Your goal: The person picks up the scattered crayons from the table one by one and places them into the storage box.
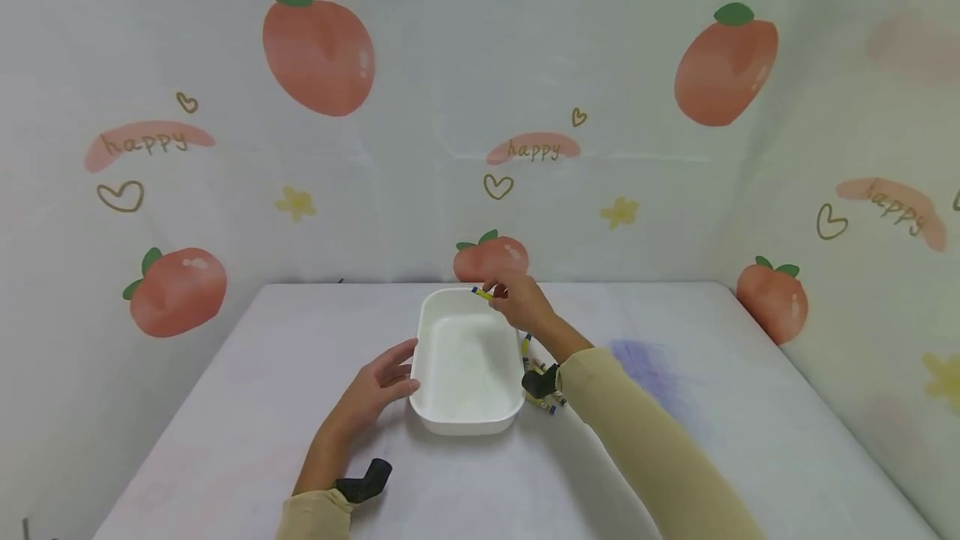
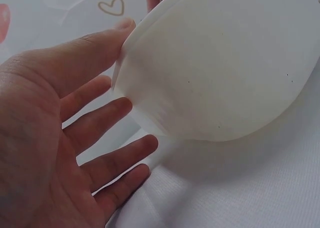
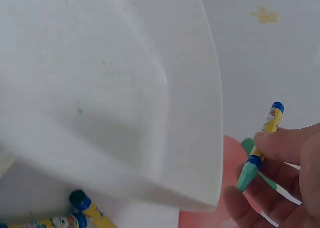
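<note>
A white rectangular tub (image 1: 467, 361) stands on the table, its inside bare apart from small specks. My left hand (image 1: 378, 382) touches its left side, thumb at the rim and the fingers spread nearly straight along the outer wall, as the left wrist view shows. Over the tub's far right corner, my right hand (image 1: 519, 300) pinches a crayon (image 3: 265, 143) between thumb and fingers. This crayon has a yellow wrapper, blue bands and a green tip. Several more crayons (image 1: 542, 402) lie on the table against the tub's right side, partly hidden by the right wrist.
The table (image 1: 315, 340) has a white cover with a purple smudge (image 1: 648, 369) to the right of the tub. A white curtain (image 1: 420, 65) printed with fruit, hearts and flowers hangs behind it and along the sides. Black straps with mounts sit on both wrists.
</note>
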Demonstrator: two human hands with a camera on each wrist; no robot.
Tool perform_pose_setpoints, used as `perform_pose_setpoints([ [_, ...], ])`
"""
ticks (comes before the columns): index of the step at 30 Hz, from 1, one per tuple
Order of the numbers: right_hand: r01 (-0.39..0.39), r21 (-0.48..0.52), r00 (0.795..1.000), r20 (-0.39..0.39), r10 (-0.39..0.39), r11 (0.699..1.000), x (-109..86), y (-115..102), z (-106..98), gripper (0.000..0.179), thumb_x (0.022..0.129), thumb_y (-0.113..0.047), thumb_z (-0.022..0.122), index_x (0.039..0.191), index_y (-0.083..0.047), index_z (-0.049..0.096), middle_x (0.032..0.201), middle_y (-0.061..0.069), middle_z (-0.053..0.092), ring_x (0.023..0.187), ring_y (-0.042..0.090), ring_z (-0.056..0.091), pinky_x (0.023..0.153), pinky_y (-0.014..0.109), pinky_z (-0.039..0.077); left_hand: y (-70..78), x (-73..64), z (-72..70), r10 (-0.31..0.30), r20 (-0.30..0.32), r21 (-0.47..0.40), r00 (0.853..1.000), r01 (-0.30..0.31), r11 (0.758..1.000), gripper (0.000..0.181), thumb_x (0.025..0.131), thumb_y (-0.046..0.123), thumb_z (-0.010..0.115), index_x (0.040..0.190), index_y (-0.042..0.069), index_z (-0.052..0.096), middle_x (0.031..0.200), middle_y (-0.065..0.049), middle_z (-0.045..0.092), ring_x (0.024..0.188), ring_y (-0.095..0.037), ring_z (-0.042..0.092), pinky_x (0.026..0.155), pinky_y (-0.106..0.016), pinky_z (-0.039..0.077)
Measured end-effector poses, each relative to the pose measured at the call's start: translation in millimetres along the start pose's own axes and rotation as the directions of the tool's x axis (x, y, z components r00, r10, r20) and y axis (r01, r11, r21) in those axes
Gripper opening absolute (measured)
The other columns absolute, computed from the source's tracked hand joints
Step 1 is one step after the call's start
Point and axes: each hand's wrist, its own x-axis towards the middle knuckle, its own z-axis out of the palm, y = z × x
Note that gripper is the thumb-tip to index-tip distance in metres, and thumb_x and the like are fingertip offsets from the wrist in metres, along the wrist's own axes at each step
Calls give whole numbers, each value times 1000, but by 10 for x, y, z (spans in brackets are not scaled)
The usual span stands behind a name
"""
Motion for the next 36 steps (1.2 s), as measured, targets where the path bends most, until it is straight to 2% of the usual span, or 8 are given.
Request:
perform_pose_setpoints([
  [10, -51, -109, 993, 96, 62, 993, 87, -201, 170, 14, 90, -6, 69, 103, -11, 69, 87, 0, 61, 80, 18, 56, 65, 28, 50, 16, -8, -37, 6, 6, 8, 1000, -6, 1000, 69, 86, 26, 75, 146, 14, 44, 147, -11, 46, 127, -37, 49, 104, -50, 41],
  [15, -52, -132, 993, 101, 66, 990, 139, -178, 278, 13, 88, -6, 70, 99, -12, 68, 86, -1, 60, 78, 17, 56, 64, 27, 49, 16, 4, -26, 3, 0, 11, 1000, -3, 1000, 69, 85, 22, 75, 146, 15, 44, 146, -10, 47, 126, -34, 51, 105, -49, 39],
  [25, -144, -145, 974, 156, 166, 979, 137, -162, 380, 11, 88, -5, 70, 95, -13, 68, 88, 1, 60, 81, 19, 56, 66, 27, 51, 18, 31, 1, 15, -9, 24, 1000, -15, 1000, 67, 85, 20, 76, 145, 17, 47, 143, -9, 50, 125, -32, 53, 106, -48, 39],
  [31, -164, -143, 967, 173, 188, 976, 154, -128, 408, 12, 88, -4, 70, 95, -13, 69, 89, 1, 60, 81, 19, 56, 66, 27, 51, 10, 17, 8, 50, 3, 42, 999, -50, 998, 66, 86, 19, 74, 145, 12, 45, 143, -14, 50, 124, -36, 52, 103, -53, 40],
  [36, -163, -142, 969, 165, 186, 976, 165, -105, 425, 13, 88, -4, 69, 98, -13, 69, 90, 2, 60, 82, 20, 56, 67, 28, 52, 16, 13, 11, 30, -9, 44, 1000, -29, 999, 65, 86, 20, 74, 145, 16, 46, 143, -12, 50, 125, -35, 52, 103, -54, 40],
])
